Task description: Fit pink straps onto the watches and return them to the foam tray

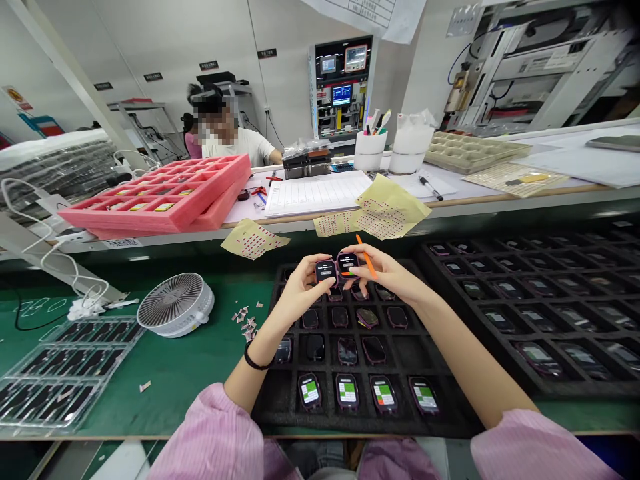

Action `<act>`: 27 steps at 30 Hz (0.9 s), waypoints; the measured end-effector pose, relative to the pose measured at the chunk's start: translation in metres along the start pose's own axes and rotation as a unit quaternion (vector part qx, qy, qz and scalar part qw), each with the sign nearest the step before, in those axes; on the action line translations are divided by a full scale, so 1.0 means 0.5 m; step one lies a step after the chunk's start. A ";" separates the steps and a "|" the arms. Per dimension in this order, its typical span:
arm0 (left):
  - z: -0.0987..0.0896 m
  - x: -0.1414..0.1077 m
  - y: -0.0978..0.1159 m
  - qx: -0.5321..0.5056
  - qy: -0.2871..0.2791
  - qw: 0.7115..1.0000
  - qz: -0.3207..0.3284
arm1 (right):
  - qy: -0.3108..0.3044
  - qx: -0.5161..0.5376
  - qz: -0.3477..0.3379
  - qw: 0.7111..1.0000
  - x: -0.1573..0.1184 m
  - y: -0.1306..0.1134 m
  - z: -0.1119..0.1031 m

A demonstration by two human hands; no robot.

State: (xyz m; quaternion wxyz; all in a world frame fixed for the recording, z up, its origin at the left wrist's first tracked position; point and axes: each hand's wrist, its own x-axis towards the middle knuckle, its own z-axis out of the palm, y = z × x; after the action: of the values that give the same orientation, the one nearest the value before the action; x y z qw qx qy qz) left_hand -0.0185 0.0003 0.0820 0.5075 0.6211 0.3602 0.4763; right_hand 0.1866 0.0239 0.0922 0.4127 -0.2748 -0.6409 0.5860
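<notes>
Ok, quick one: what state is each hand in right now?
Left hand: closed, holding a lit watch.
Right hand: closed, holding a second lit watch plus a slim orange tool.

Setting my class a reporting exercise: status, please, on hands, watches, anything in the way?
Left hand holding a lit smartwatch. Right hand on a second smartwatch, orange stick in its grip. Both above black foam tray; only fingers partly cover them.
</notes>
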 end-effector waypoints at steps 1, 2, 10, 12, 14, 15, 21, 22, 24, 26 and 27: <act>0.000 0.001 -0.001 -0.001 0.002 1.000 0.002 | -0.003 -0.002 -0.002 1.000 0.000 0.001 0.000; 0.001 0.002 -0.002 -0.002 0.005 1.000 0.001 | -0.005 -0.003 -0.005 1.000 0.000 0.002 0.000; 0.000 0.004 0.004 0.003 0.005 1.000 -0.025 | -0.003 -0.004 -0.010 1.000 0.003 0.008 -0.001; 0.001 0.002 0.007 0.008 0.004 1.000 -0.024 | 0.009 -0.003 -0.008 1.000 0.003 0.007 0.002; 0.002 0.001 0.009 0.010 0.005 1.000 -0.023 | 0.024 -0.004 -0.004 1.000 0.004 0.007 0.004; 0.003 0.002 0.010 0.009 0.007 1.000 -0.022 | 0.032 -0.006 -0.003 0.999 0.005 0.007 0.005; 0.003 0.006 0.008 0.012 0.021 0.999 -0.033 | 0.057 -0.007 0.003 0.998 0.006 0.005 0.008; 0.003 0.007 0.007 0.014 0.022 0.999 -0.035 | 0.057 -0.006 0.004 0.998 0.005 0.003 0.008; 0.003 0.007 0.005 0.012 0.022 0.999 -0.030 | 0.050 -0.005 0.007 0.999 0.004 0.001 0.008; 0.003 0.006 0.003 0.005 0.020 1.000 -0.017 | 0.030 -0.004 0.007 1.000 0.002 -0.001 0.006; 0.002 0.005 0.003 0.004 0.018 1.000 -0.010 | 0.017 -0.003 0.006 1.000 0.001 -0.001 0.004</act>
State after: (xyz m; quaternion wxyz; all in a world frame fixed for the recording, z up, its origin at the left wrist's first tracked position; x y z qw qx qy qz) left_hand -0.0168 0.0018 0.0838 0.5035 0.6107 0.3774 0.4806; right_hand 0.1846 0.0230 0.0930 0.4195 -0.2898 -0.6342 0.5812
